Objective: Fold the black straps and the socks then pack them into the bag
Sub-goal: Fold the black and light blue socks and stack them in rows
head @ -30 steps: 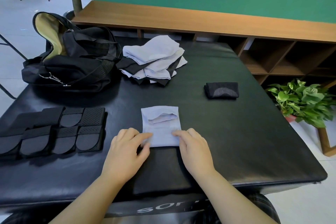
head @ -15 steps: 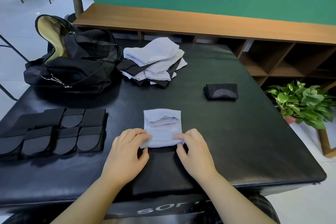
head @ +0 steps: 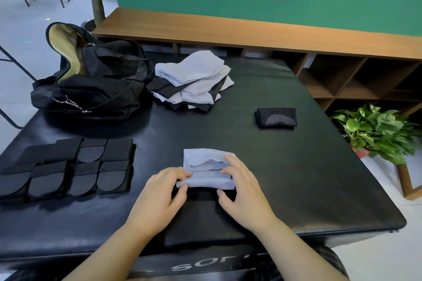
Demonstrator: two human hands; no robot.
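A person's two hands work one light blue sock [head: 206, 170] at the near middle of a black padded table [head: 296, 178]. The left hand [head: 159, 198] pinches the sock's rolled near edge at its left end; the right hand [head: 243, 191] curls its fingers over the right end, gripping the fold there. Beyond the sock, toward the far edge, lies one loose pile of socks [head: 194, 81], light blue and black mixed, their number impossible to count. To the right of that pile, well apart, sits one folded black sock [head: 275, 118]. Left of the blue sock, black straps [head: 68, 169] lie folded in two rows; at least seven pieces show, though the leftmost ones blur together. One black bag [head: 91, 82] stands just left of the sock pile, its flap open to a tan lining; what it holds cannot be seen. Off the table's right side is one potted plant [head: 376, 130], below a wooden shelf unit [head: 342, 75].
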